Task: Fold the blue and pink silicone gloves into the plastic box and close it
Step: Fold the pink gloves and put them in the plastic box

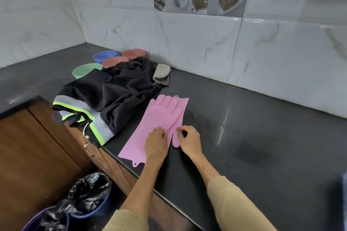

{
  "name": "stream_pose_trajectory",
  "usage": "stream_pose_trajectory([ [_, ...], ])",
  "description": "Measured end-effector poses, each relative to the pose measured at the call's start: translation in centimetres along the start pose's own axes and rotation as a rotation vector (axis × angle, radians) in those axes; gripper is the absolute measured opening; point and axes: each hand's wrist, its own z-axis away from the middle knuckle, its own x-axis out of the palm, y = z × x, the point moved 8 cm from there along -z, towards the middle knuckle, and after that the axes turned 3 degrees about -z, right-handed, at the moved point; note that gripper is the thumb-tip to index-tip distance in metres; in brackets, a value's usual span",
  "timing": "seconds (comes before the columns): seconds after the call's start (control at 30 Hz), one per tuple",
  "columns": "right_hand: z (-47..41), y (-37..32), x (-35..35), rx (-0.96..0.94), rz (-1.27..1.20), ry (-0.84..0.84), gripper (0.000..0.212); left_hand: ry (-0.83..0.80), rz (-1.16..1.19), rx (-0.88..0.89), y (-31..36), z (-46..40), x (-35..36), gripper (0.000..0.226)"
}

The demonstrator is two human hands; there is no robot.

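Pink gloves (159, 124) lie flat on the dark countertop (244, 127) at frame centre, seemingly two stacked: fingers point to the upper right, one cuff hangs near the counter edge at lower left, with a small hang tab poking out. Left hand (155, 144) rests palm down on the glove's palm area, fingers curled loosely, pressing rather than gripping. Right hand (189, 141) sits just right of it, thumb and forefinger narrowed to a pinch at the glove edge near the thumb; can't tell if it actually holds the silicone. Glove thumb sticks out downward between the two hands. Both sleeves are beige knit. Blue glove and plastic box not identifiable in this view. Left of the gloves, touching or nearly so: a black garment (116, 88) with grey and neon-green bands. Behind it, upper left of centre, four bowls: green (84, 72), blue (104, 56), two reddish (114, 61). A folded grey cloth (161, 74) lies by the wall. Lower left: bins with black liners (88, 195) on the floor.
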Motion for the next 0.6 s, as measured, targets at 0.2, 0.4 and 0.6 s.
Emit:
stream_pose_trajectory([
  [0.2, 0.7, -0.1, -1.3, 0.23, -0.351, -0.059, 0.04, 0.008, 0.031, 0.099, 6.1, 2.0, 1.2, 0.026],
  [0.4, 2.6, 3.7, -5.9, 0.715, -0.911, -0.129, 0.018, -0.138, 0.13, 0.217, 13.0, 6.0, 4.5, 0.034],
  [0.6, 6.5, 9.0, -14.8, 0.683, -1.127, 0.122, 0.031, -0.302, 0.273, 0.407, 19.6, 13.3, 8.0, 0.035],
])
